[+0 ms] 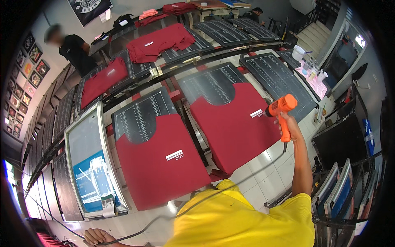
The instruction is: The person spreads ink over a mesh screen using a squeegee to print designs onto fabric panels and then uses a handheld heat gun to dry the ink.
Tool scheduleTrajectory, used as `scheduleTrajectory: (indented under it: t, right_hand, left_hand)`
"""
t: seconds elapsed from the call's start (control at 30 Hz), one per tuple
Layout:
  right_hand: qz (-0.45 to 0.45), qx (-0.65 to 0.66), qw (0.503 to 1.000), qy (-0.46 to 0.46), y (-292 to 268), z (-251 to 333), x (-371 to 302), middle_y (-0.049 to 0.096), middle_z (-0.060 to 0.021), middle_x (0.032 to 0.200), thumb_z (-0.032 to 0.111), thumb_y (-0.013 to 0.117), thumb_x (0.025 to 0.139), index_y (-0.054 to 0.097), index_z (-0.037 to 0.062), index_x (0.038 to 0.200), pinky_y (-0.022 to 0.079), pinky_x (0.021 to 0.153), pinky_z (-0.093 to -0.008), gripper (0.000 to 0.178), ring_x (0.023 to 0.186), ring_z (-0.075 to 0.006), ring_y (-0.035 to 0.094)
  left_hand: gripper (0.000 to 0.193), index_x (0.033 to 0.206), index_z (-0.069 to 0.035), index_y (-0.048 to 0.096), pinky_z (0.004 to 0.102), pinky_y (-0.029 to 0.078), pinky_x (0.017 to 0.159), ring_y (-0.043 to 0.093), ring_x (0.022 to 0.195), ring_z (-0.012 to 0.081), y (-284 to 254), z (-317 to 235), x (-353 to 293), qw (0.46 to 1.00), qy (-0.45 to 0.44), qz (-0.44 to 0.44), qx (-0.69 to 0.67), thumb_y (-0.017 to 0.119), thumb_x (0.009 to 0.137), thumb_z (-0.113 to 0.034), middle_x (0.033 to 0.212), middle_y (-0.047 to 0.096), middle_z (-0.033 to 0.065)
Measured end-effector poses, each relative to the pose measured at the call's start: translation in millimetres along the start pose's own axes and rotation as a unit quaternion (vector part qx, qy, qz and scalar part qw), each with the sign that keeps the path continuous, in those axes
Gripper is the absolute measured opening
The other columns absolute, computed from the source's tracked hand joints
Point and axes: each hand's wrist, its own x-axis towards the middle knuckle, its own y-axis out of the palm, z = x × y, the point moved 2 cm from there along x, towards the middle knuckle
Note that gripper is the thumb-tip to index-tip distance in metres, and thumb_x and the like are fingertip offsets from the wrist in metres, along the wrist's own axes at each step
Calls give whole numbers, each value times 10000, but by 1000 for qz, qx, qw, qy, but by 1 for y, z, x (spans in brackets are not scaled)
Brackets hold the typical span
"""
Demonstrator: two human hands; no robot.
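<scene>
Gripping orange pistol-shaped heat gun (284, 105) in right fingers (291, 122), thin black cable (284, 148) in left fingers (94, 236). Found white prints (173, 154) already on two maroon fabric shirts (232, 129) left of right fingers; cannot confirm dryness.

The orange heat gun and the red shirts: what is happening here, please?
The person's right hand holds the orange heat gun, pointed toward the white print on one red shirt. The left hand holds its cord. Another printed red shirt is spread on the board to the left, beside a framed screen.
</scene>
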Motion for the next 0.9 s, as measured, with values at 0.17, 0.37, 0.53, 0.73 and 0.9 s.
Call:
scheduleTrajectory:
  t: [0.17, 0.37, 0.53, 0.73, 0.9]
  right_hand:
    - [-27, 28, 999, -16, -6, -11, 10, 635, -105, 831, 370, 550, 958, 532, 1, 1135, 480, 380, -259, 410, 510, -112, 556]
    - [35, -5, 999, 1, 22, 6, 3, 631, -106, 857, 371, 559, 955, 521, 15, 1174, 470, 377, -265, 419, 525, -121, 560]
    - [111, -46, 992, 44, 38, 15, -11, 624, -103, 855, 350, 546, 963, 520, 9, 1202, 476, 396, -273, 418, 549, -120, 553]
    - [65, -28, 997, 18, 25, 8, -3, 634, -95, 861, 350, 534, 965, 511, 16, 1238, 482, 411, -271, 432, 538, -114, 553]
    - [7, 0, 1000, 2, 16, -1, 10, 635, -93, 864, 358, 538, 966, 512, 18, 1219, 476, 398, -265, 424, 518, -113, 550]
  left_hand:
    - [390, 664, -113, 312, 278, 201, 478, 223, 538, 113, 9, 10, 3, 999, -7, -53, -7, 398, 1043, -141, 645, 281, 8]
    - [375, 678, -101, 315, 274, 211, 488, 223, 547, 115, 7, 8, 2, 999, -20, 22, -27, 412, 1039, -126, 663, 290, 13]
    - [356, 693, -98, 326, 272, 214, 482, 226, 546, 114, 5, 7, -2, 1000, -9, -12, -15, 415, 1037, -130, 666, 292, 13]
    - [349, 703, -96, 329, 269, 214, 479, 223, 544, 111, 8, 8, -3, 1000, -13, -24, -13, 411, 1040, -133, 667, 290, 11]
    - [357, 702, -97, 317, 271, 216, 479, 218, 544, 110, 15, 13, -2, 1000, -8, -8, 6, 411, 1043, -139, 670, 290, 10]
